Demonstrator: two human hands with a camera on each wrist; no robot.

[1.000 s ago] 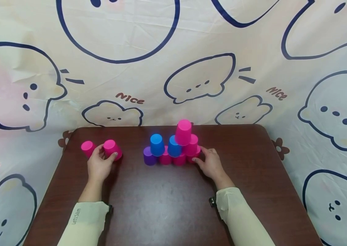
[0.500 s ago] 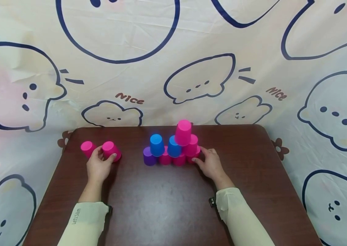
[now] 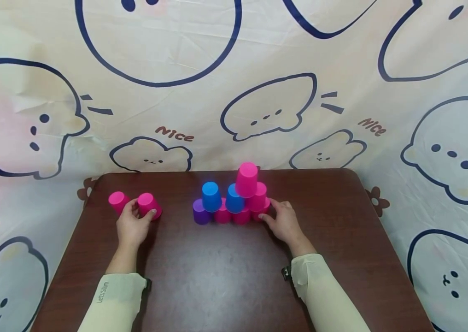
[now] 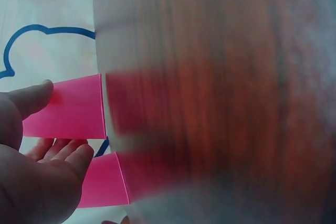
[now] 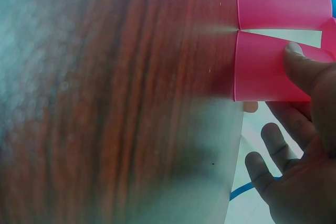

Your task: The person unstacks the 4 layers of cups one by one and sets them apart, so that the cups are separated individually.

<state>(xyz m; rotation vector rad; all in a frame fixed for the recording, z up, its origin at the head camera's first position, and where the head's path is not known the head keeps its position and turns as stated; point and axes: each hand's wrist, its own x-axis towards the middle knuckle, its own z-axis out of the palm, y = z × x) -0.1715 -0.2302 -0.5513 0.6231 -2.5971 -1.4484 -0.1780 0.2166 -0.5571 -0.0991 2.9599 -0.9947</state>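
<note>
Left fingers (image 4: 80, 157) gripping a pink cup (image 4: 73, 111) — second pink cup (image 4: 105, 184) just beside, glossy brown tabletop (image 4: 226, 77), pale cloth (image 4: 50, 3)

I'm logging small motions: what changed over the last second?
In the head view, the left hand has moved its pink tapered plastic cup slightly down and left, keeping hold. The right hand still pinches the lower-right pink cup of the pink, blue and purple cup pyramid; the pyramid and far-left pink cup stayed put.

Cups (image 3: 235, 199) look smooth plastic, the table (image 3: 217, 272) glossy wood.
</note>
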